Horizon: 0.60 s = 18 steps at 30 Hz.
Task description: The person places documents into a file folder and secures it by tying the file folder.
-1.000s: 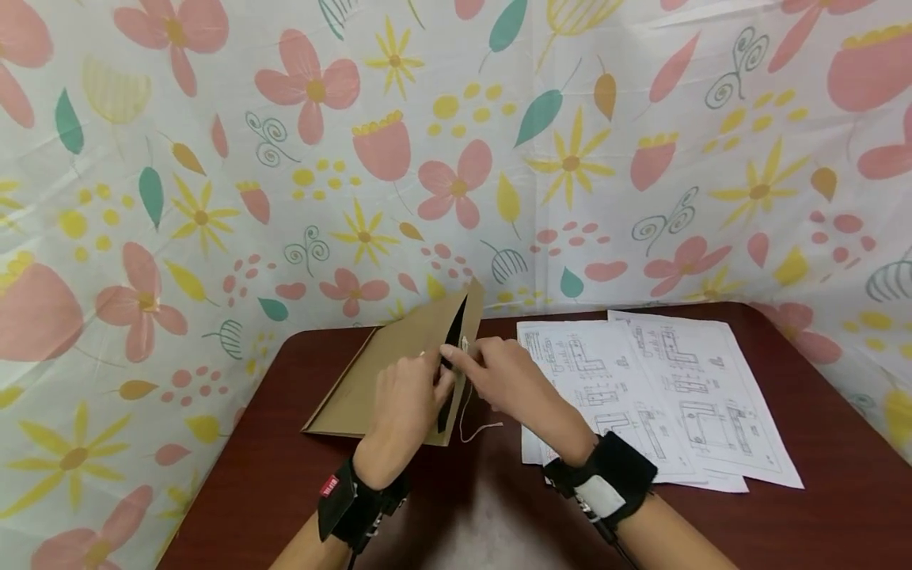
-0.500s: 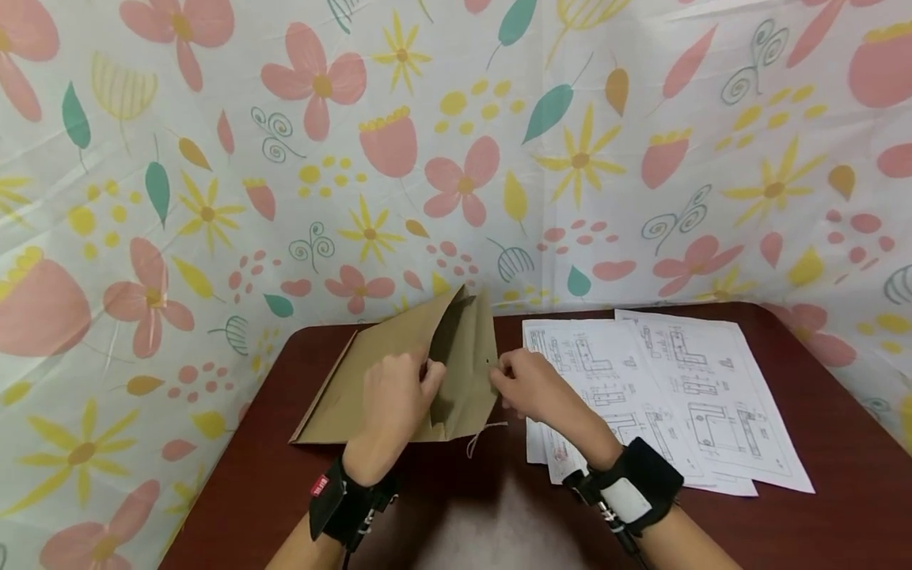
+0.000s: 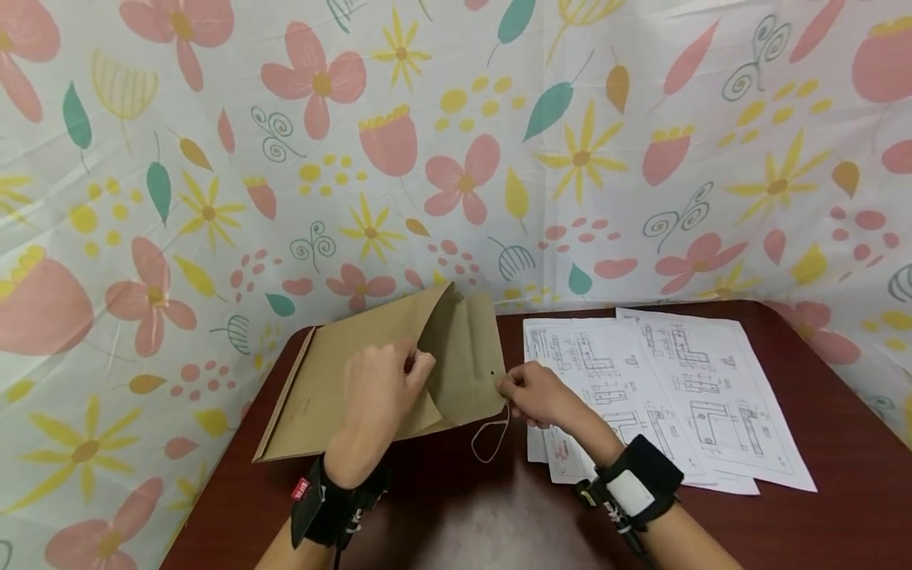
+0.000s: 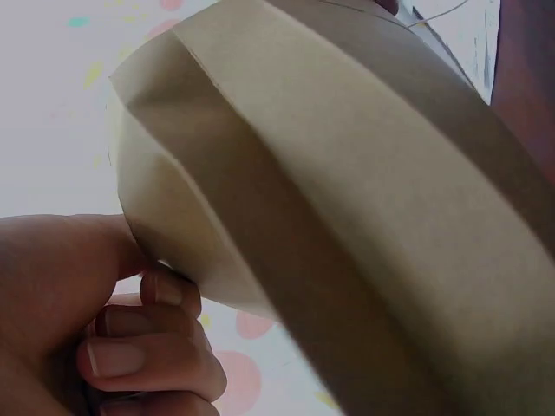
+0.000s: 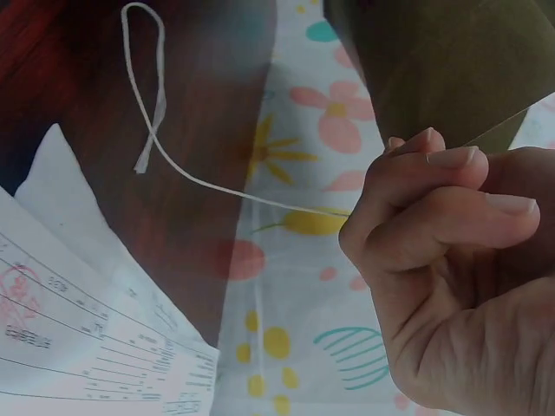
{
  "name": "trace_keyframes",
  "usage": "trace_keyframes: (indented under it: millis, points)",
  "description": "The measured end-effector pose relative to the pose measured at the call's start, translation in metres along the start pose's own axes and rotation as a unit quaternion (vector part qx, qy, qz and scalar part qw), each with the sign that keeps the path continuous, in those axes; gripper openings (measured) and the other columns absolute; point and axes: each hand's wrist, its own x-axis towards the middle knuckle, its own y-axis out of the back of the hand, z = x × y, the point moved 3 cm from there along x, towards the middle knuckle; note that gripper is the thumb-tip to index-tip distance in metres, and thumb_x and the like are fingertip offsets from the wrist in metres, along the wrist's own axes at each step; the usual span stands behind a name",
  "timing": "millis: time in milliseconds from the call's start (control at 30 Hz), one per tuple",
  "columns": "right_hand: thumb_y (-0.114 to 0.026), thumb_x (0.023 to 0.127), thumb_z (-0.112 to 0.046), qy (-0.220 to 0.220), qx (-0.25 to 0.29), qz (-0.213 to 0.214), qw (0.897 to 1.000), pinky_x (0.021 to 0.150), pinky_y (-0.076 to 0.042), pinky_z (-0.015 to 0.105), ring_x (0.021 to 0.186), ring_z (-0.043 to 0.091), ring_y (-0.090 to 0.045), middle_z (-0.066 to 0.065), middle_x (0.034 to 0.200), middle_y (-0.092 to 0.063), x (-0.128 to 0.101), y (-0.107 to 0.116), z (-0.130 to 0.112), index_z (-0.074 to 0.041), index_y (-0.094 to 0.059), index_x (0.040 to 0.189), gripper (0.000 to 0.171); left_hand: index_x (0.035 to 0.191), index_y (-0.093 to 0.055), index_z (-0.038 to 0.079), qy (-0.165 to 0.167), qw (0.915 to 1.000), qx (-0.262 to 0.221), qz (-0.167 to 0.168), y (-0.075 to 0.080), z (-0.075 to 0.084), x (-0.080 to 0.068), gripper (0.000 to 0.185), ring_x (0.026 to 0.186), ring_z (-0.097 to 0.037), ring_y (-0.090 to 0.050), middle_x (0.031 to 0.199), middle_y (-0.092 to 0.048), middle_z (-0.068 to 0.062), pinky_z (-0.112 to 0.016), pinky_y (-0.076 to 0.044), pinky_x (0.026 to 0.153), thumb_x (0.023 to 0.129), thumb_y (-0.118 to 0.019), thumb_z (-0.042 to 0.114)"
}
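Note:
A brown kraft-paper document envelope (image 3: 335,372) is held tilted over the table, its mouth spread apart toward the right. My left hand (image 3: 385,396) pinches the near edge of the mouth; in the left wrist view, thumb and curled fingers (image 4: 147,364) grip the paper's rim. At the outer edge of the flap (image 3: 473,360), beside a small dark hole, my right hand (image 3: 537,396) pinches the paper. A thin white string (image 5: 208,184) trails from around the right fingers and hangs in a loop. The envelope's deep inside is hidden.
Several overlapping sheets with printed technical drawings (image 3: 684,396) lie on the right of the dark red-brown table (image 3: 484,522). One sheet (image 5: 52,295) bears a red stamp. A flowered cloth (image 3: 456,158) hangs behind the table's far edge.
My right hand has moved right and slightly down, pulling the flap away from the envelope body. The left hand has shifted left and nearer with the mouth's edge, so the opening has widened.

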Motion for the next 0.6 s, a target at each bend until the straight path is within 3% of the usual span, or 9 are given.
trace_keyframes:
  millis: [100,200,367,467,600]
  points:
    - [-0.049,0.100,-0.015,-0.004,-0.007,-0.004,1.000,0.038,-0.030,0.021,0.037,0.008,-0.036,0.002,0.052,-0.053,0.003,-0.005,0.007,-0.005,-0.059,0.067,0.036,0.055,-0.024,0.020,-0.006,0.9998,0.011,-0.013,-0.013,0.002,-0.005,0.047,0.052,-0.008,-0.012,0.056,-0.014,0.009,-0.023,-0.012,0.047,0.082,-0.060,0.010]
    - [-0.051,0.101,-0.015,-0.013,-0.040,0.009,0.999,0.038,-0.031,0.021,0.036,0.009,-0.037,0.007,0.053,-0.057,0.006,-0.012,0.017,-0.007,-0.057,0.060,0.042,0.055,-0.022,0.020,-0.003,0.9990,0.014,-0.042,-0.037,0.001,-0.014,0.050,0.052,-0.007,-0.011,0.057,-0.012,0.008,-0.022,-0.012,0.047,0.085,-0.061,0.011]
    - [-0.059,0.099,-0.019,-0.046,-0.098,0.033,0.994,0.037,-0.030,0.022,0.034,0.010,-0.039,0.016,0.054,-0.062,0.011,-0.020,0.036,-0.009,-0.053,0.051,0.050,0.055,-0.024,0.021,0.021,0.9914,0.006,-0.129,-0.084,0.002,-0.032,0.051,0.046,-0.007,-0.018,0.053,-0.014,0.009,-0.023,-0.015,0.045,0.090,-0.061,0.017]
    - [-0.062,0.097,-0.021,-0.059,-0.110,0.033,0.992,0.037,-0.031,0.022,0.035,0.010,-0.040,0.012,0.051,-0.060,0.009,-0.019,0.044,-0.003,-0.061,0.056,0.045,0.054,-0.023,0.021,0.033,0.9828,0.010,-0.182,-0.106,0.004,-0.042,0.052,0.046,-0.008,-0.018,0.053,-0.014,0.009,-0.024,-0.016,0.047,0.091,-0.060,0.017]
    - [-0.061,0.098,-0.023,-0.082,-0.109,0.040,0.990,0.041,-0.043,0.024,0.046,0.015,-0.053,0.009,0.062,-0.064,-0.004,0.003,0.042,0.003,-0.069,0.082,0.032,0.053,-0.023,0.020,0.033,0.9748,0.011,-0.220,-0.124,0.004,-0.052,0.053,0.048,-0.008,-0.017,0.053,-0.013,0.008,-0.025,-0.017,0.048,0.090,-0.061,0.014]
